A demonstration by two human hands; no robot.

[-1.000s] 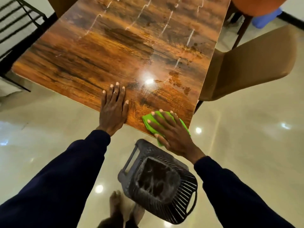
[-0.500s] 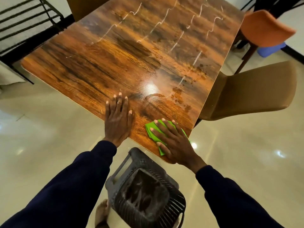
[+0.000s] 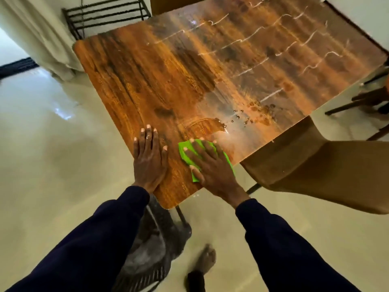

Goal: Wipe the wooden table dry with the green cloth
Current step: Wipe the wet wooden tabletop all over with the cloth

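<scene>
My right grip (image 3: 212, 165) presses the cloth (image 3: 182, 153) flat-fingered on the worktop (image 3: 136, 81) near its corner. The water (image 3: 229, 127) lies just ahead and rightward, nearer this grip than my left grip (image 3: 149, 159), which rests flat, holding nothing.

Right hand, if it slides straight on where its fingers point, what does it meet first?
The right hand and green cloth would likely first meet the water puddle on the wooden table; nothing solid shows beyond.

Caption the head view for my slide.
Right hand presses the green cloth flat on the wet wooden table while the left hand rests beside it.
</scene>
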